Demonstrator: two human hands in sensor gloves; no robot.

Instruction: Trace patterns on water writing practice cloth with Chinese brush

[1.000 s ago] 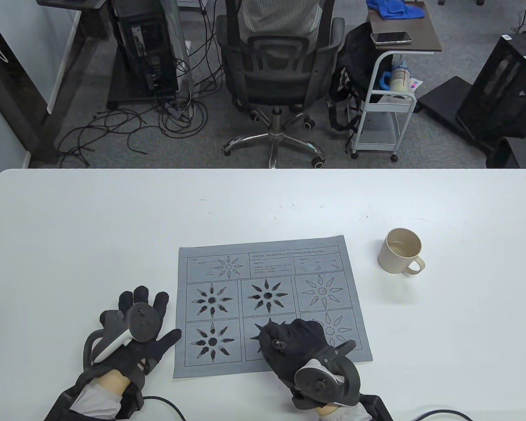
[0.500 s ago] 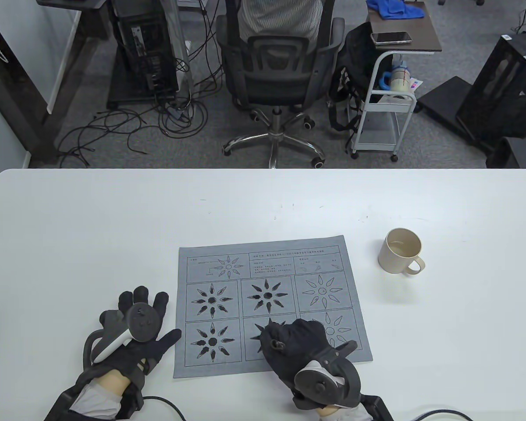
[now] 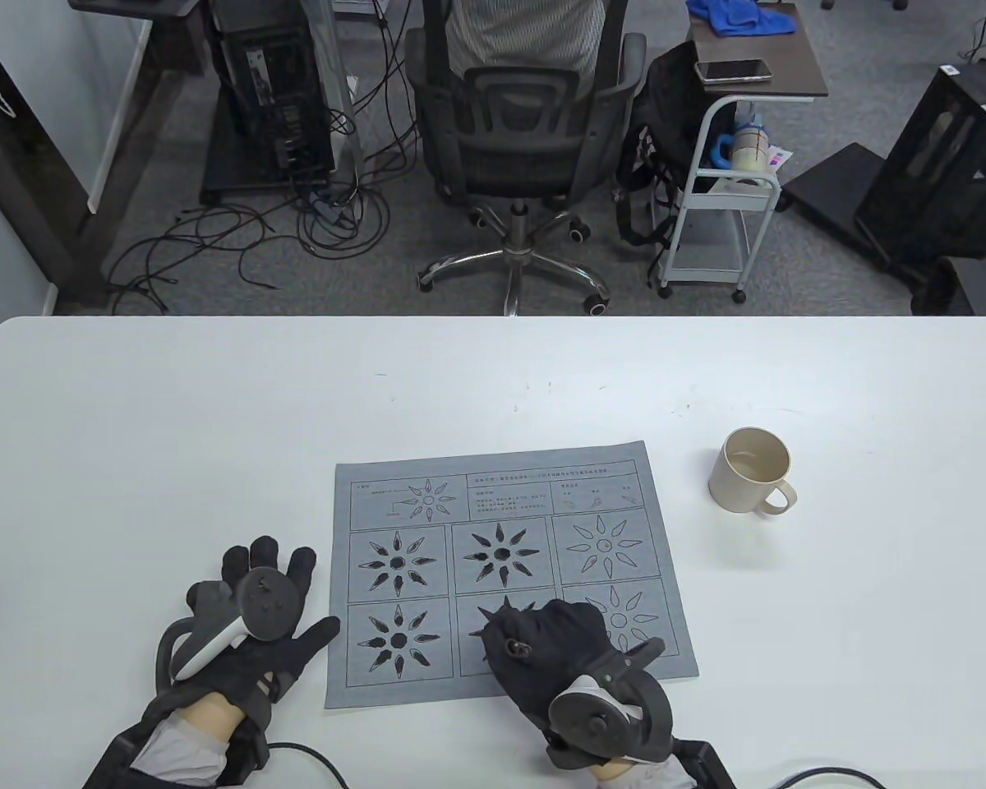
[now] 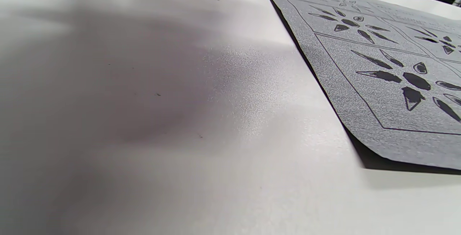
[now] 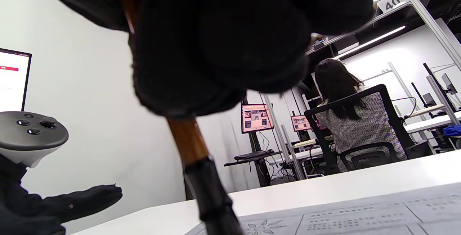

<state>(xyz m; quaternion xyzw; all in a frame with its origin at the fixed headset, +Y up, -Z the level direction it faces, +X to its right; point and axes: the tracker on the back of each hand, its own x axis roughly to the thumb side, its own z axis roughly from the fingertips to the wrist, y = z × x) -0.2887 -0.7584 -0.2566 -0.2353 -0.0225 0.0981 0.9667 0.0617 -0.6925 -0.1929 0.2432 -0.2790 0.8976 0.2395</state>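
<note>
My left hand (image 3: 251, 629) lies flat on the table (image 3: 131, 452), fingers spread wide, thumb at the left edge of the cloth (image 3: 505, 575). Right of it, my right hand (image 3: 555, 649) grips the brush (image 5: 196, 159) over the cloth's near middle panel. A mug (image 3: 752, 470) stands far right.

Sign on the shelf post (image 5: 393, 1): "40", black on white, right wrist view.
Post behind the seated person (image 5: 386, 71): a small number, perhaps "44"; too small to be sure.
Practice cloth (image 3: 534, 485): printed lines of small characters in its top boxes, not legible.
</note>
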